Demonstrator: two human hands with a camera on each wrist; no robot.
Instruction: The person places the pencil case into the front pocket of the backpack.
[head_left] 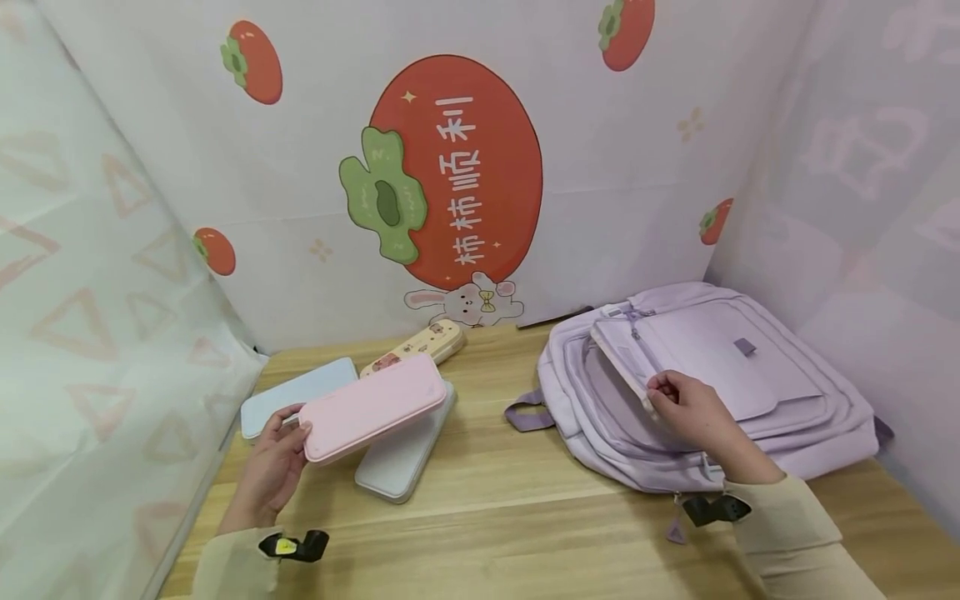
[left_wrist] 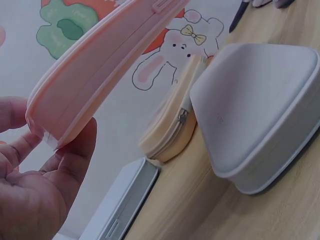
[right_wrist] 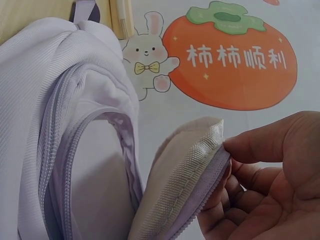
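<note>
My left hand [head_left: 272, 467] pinches a pink pencil case [head_left: 375, 407] by its near left end, thumb on one side and fingers on the other. In the left wrist view the pink case [left_wrist: 100, 75] is tilted up above the table. My right hand [head_left: 693, 410] pinches the zippered edge of the front pocket flap on a lilac backpack [head_left: 690, 358]. That flap [right_wrist: 187, 170] is pulled away in the right wrist view, and the pocket behind it gapes. A grey-white case [head_left: 405, 458] lies partly beneath the pink one.
A light blue case [head_left: 300, 392] and a cream case with printed figures [head_left: 431, 342] lie at the back left of the wooden table [head_left: 480, 533]. Printed cloth [head_left: 615, 167] walls the table in at the back and sides. A triangular tag [head_left: 676, 532] hangs off the backpack.
</note>
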